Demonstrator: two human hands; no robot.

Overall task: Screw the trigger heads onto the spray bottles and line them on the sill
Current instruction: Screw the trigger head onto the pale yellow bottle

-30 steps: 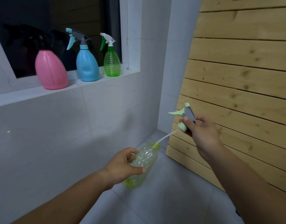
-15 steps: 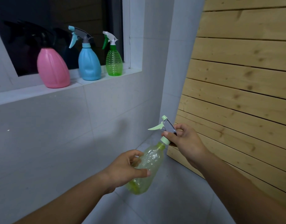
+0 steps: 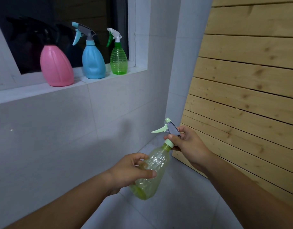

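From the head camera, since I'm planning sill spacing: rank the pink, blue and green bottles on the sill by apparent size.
1. pink bottle, the widest body
2. blue bottle, narrower; it looks about as tall as the pink one
3. green bottle, clearly smallest

All three stand at a similar distance on the sill, so the order looks reliable.

a white tiled sill is seen running beneath a dark window, with three spray bottles stood upright on it in a row. the pink bottle is placed furthest left, its head black and hard to make out against the glass. the blue bottle is set in the middle, just beside the pink one, topped with a grey and blue trigger. the small clear green bottle is stood at the right end, near the window frame, fitted with a white and green trigger.
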